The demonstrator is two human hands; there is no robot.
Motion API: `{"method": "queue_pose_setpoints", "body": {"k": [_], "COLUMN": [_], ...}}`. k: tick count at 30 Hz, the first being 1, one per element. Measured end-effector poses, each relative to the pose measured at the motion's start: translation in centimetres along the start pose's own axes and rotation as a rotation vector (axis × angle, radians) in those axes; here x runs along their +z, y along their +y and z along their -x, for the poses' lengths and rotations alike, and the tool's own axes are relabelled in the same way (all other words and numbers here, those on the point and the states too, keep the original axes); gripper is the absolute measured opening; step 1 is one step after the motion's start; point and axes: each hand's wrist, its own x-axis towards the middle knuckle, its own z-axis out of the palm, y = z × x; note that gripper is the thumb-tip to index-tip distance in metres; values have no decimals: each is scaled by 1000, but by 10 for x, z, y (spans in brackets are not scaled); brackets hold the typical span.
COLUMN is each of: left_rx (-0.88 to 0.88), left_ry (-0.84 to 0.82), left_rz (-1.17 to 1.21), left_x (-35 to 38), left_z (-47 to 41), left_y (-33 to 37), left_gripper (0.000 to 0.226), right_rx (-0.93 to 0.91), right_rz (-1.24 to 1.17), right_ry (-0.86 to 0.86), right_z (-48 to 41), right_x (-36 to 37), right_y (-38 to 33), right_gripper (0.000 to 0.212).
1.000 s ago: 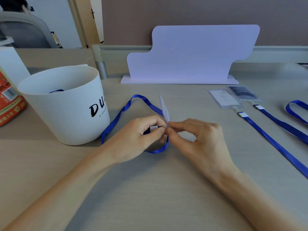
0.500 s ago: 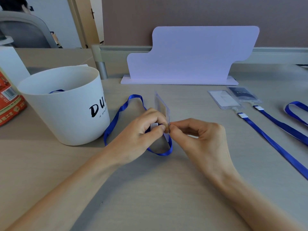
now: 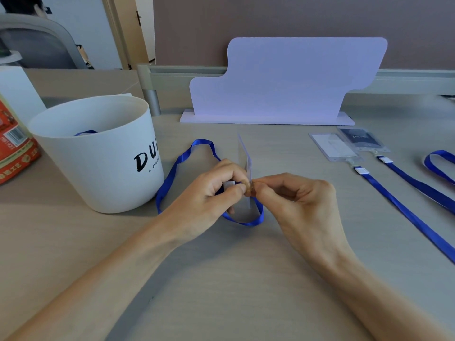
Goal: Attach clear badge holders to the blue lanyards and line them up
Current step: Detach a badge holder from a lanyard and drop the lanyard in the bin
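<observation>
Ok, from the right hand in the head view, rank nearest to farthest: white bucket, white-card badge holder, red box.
From the right hand:
1. White-card badge holder, up and to its right.
2. White bucket, to the left, past the left hand.
3. Red box, at the far left edge, beyond the bucket.

Wood-tone desk (image 3: 234,279): white bucket (image 3: 98,163) left, white stand (image 3: 283,82) rear, 2 finished lanyards (image 3: 403,205) right

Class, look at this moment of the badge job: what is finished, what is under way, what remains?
Done: two badge holders on blue lanyards lie side by side at the right. Under way: the left hand pinches a lanyard's clip end while the right hand holds a clear holder to it. Left: lining this one up, and another lanyard shows in the white bucket.
</observation>
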Motion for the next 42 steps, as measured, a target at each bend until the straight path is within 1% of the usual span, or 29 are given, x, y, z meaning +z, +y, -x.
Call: {"method": "queue_pose_setpoints", "body": {"k": [10, 12, 15, 17, 18, 19, 22, 23, 24, 25, 28, 30, 34, 37, 38, 40, 42], "left_rx": [-40, -53, -85, -105, -107, -104, -95, -95, -99, -105, -131, -156, -208, -237, -250, -279, -303], "left_ry": [23, 23, 19, 3, 0, 2, 33, 41, 41, 35, 29, 67, 143, 239, 265, 277, 255], "left_rz": [53, 84, 134, 154, 152, 148, 159, 169, 184, 205, 252, 227, 154, 134, 146, 168, 171], "left_x": [-3, -4, -5, -6, -6, -6, -7, -8, -8, -8, -9, -9, -9, -12, -13, -16, -15], "left_z": [-2, -2, -1, -1, -1, -1, -1, -1, -1, -2, -3, -3, -4, -5, -5, -6, -5], "left_y": [4, 4, 1, 1, 1, 2, 3, 4, 4, 4, 3, 2, 4, 6, 6, 6, 6], "left_gripper": [16, 16, 16, 16, 16, 16, 15, 15, 15, 15, 15, 16, 21, 24, 26, 29, 27], "right_rx": [54, 82, 128, 199, 245, 293, 417, 443, 458, 464, 430, 386, 283, 219, 180, 29, -127], "right_rz": [-167, -198, -165, -171, -180, -195, -303, -344, -360, -345, -249, -203, -126, -39, 41, 335, 586], "right_ry": [12, 14, -16, -45, -54, -56, -58, -67, -69, -66, -75, -82, -106, -175, -197, -235, -272], "right_z": [-6, -9, -13, -16, -18, -19, -22, -23, -24, -25, -25, -25, -25, -22, -21, -17, -14], "right_x": [-2, -3, -5, -6, -8, -10, -15, -17, -18, -19, -19, -17, -13, -11, -10, -9, -7], "right_y": [2, 4, 8, 10, 14, 16, 21, 22, 22, 22, 21, 21, 26, 29, 29, 31, 36], "right_gripper": [19, 15, 7, 4, 11, 24, 75, 86, 93, 94, 85, 81, 63, 70, 72, 71, 64]}}
